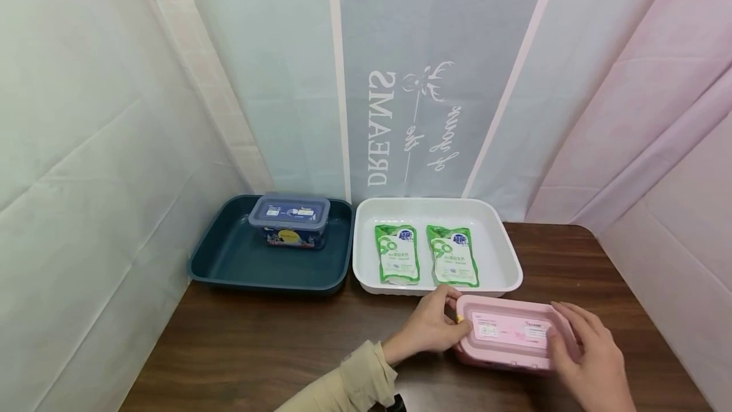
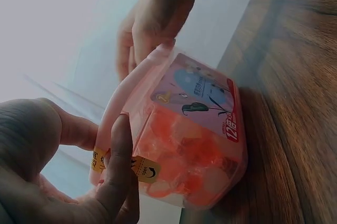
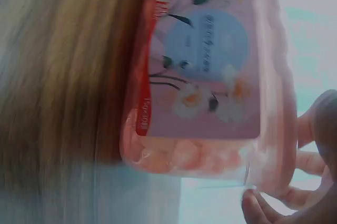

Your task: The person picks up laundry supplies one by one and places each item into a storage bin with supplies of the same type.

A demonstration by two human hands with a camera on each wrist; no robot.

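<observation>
A pink lidded plastic box (image 1: 511, 332) stands on the wooden table at the front right, its see-through walls showing pink and white pods (image 2: 181, 153) inside. My left hand (image 1: 431, 323) grips the box's left end, with the thumb on the lid's rim beside a yellow sticker (image 2: 145, 170). At the opposite end, my right hand (image 1: 595, 358) holds the lid's edge between thumb and fingers. The right wrist view is blurred, but it shows those fingertips (image 3: 255, 208) at the rim and a floral label (image 3: 205, 60) on the side.
Behind the box stands a white tray (image 1: 506, 272) with two green-and-white pouches (image 1: 398, 256) lying in it. Left of it, a dark teal tray (image 1: 229, 266) holds a blue lidded box (image 1: 291, 221). Cloth curtains (image 1: 286, 81) enclose the table (image 1: 257, 336).
</observation>
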